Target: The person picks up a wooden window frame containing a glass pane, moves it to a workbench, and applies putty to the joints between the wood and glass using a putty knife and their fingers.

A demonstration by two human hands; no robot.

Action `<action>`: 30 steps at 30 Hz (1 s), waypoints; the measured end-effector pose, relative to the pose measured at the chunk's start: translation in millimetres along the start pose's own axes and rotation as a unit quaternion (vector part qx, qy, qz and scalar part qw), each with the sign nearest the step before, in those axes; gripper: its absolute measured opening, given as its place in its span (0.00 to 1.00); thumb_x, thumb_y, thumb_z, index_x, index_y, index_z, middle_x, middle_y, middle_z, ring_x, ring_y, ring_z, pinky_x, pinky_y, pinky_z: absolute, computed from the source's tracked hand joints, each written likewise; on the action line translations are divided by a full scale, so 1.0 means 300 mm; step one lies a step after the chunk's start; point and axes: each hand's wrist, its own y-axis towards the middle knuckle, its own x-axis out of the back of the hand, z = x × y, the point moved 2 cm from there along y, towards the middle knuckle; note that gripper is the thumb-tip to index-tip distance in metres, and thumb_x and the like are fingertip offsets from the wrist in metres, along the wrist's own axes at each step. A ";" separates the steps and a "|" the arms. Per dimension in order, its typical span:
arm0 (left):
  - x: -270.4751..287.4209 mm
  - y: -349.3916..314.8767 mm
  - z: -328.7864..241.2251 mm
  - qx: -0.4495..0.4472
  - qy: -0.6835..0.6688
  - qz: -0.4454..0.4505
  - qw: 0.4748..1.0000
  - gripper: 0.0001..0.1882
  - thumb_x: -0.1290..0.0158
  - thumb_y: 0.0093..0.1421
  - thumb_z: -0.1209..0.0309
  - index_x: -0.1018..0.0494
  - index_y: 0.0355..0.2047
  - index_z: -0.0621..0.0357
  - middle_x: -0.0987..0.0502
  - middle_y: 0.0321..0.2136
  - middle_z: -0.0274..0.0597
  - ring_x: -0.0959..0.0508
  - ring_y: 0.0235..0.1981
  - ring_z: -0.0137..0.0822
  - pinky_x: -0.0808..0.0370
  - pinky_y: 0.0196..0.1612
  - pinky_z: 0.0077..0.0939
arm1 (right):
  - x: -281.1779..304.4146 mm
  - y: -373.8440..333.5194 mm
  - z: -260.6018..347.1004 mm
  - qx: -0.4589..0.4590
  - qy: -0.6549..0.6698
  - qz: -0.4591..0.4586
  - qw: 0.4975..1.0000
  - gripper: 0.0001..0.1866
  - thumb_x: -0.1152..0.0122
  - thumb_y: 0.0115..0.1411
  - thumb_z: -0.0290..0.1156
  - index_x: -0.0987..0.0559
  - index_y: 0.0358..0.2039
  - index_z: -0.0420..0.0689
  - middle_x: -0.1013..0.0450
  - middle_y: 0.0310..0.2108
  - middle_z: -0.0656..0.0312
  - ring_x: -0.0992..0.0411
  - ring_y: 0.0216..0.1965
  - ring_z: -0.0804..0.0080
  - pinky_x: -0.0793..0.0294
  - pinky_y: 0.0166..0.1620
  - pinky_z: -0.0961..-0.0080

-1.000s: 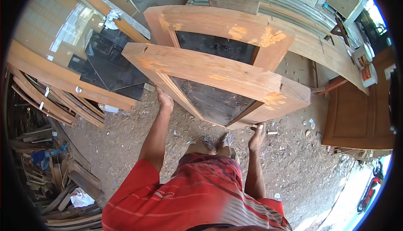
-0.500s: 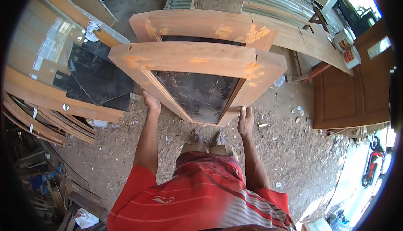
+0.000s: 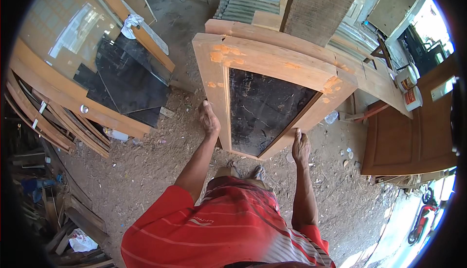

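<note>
Wooden panel (image 3: 272, 110) in the grip of left hand (image 3: 208, 119) and right hand (image 3: 301, 148), second frame (image 3: 258, 32) and post (image 3: 321, 7) close behind.

Single head-worn fisheye view, looking down (rim black), red shirt (image 3: 194, 236) close below

A pale wooden frame (image 3: 279, 59), arched along its top, stands on end between the left grip (image 3: 209, 122) and right grip (image 3: 301, 147); orange patches (image 3: 226, 53) mark its upper corners, and a scuffed dark panel (image 3: 265, 110) fills it.
</note>
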 end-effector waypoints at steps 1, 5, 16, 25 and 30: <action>0.000 0.007 -0.004 -0.001 -0.002 -0.001 1.000 0.35 0.62 0.77 0.42 0.26 0.53 0.67 0.25 0.51 0.56 0.25 0.52 0.49 0.31 0.59 0.46 | -0.003 0.006 0.007 0.002 0.000 -0.001 1.000 0.40 0.58 0.75 0.62 0.19 0.48 0.31 0.22 0.45 0.33 0.25 0.51 0.36 0.28 0.55 0.49; -0.025 0.032 -0.062 -0.042 -0.025 0.020 0.999 0.34 0.61 0.77 0.43 0.26 0.51 0.67 0.26 0.51 0.55 0.25 0.51 0.49 0.30 0.59 0.45 | -0.029 0.051 0.001 0.006 -0.035 -0.018 0.999 0.41 0.57 0.75 0.63 0.19 0.49 0.30 0.22 0.44 0.33 0.24 0.50 0.36 0.27 0.54 0.49; -0.034 0.099 -0.007 0.041 -0.023 0.159 0.986 0.43 0.65 0.73 0.34 0.29 0.62 0.64 0.23 0.55 0.57 0.23 0.56 0.52 0.29 0.61 0.44 | -0.021 0.051 -0.059 0.030 -0.001 -0.034 0.999 0.33 0.44 0.72 0.58 0.18 0.46 0.33 0.18 0.42 0.39 0.19 0.47 0.46 0.23 0.51 0.56; -0.024 0.121 0.017 -0.004 -0.047 0.115 0.992 0.49 0.69 0.72 0.31 0.40 0.73 0.64 0.31 0.67 0.59 0.29 0.66 0.52 0.32 0.67 0.45 | -0.099 -0.101 -0.228 -0.092 0.049 0.054 0.993 0.47 0.38 0.67 0.59 0.38 0.71 0.34 0.29 0.62 0.33 0.23 0.58 0.43 0.24 0.60 0.54; -0.027 0.136 -0.037 0.050 -0.081 0.091 0.991 0.49 0.67 0.72 0.31 0.38 0.71 0.66 0.28 0.64 0.57 0.27 0.64 0.51 0.32 0.66 0.44 | 0.042 0.025 -0.145 0.092 0.092 -0.070 0.989 0.51 0.34 0.66 0.57 0.43 0.73 0.31 0.37 0.67 0.28 0.33 0.67 0.38 0.29 0.64 0.56</action>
